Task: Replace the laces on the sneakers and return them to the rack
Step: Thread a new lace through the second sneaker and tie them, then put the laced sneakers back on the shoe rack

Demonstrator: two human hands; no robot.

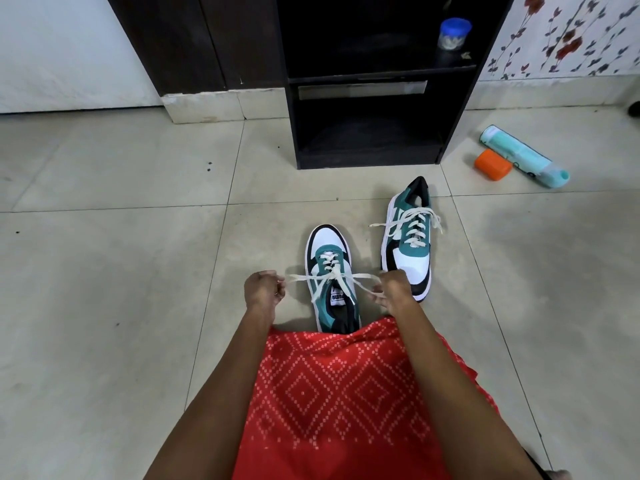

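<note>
Two teal, white and black sneakers stand on the tiled floor. The near sneaker (329, 271) points away from me, its heel tucked under my red garment. Its cream lace (327, 279) is stretched sideways over the tongue. My left hand (263, 289) pinches the left end of that lace. My right hand (394, 289) pinches the right end. The second sneaker (410, 237) sits further right, toe toward me, laced, with loose lace ends lying across it. The dark rack (370, 98) stands behind with its lower shelf bare.
A blue-lidded jar (453, 32) sits on the rack's upper shelf. An orange container (492, 165) and a teal bottle (523, 155) lie on the floor to the right of the rack. A dark cabinet (194, 39) stands at the left of the rack.
</note>
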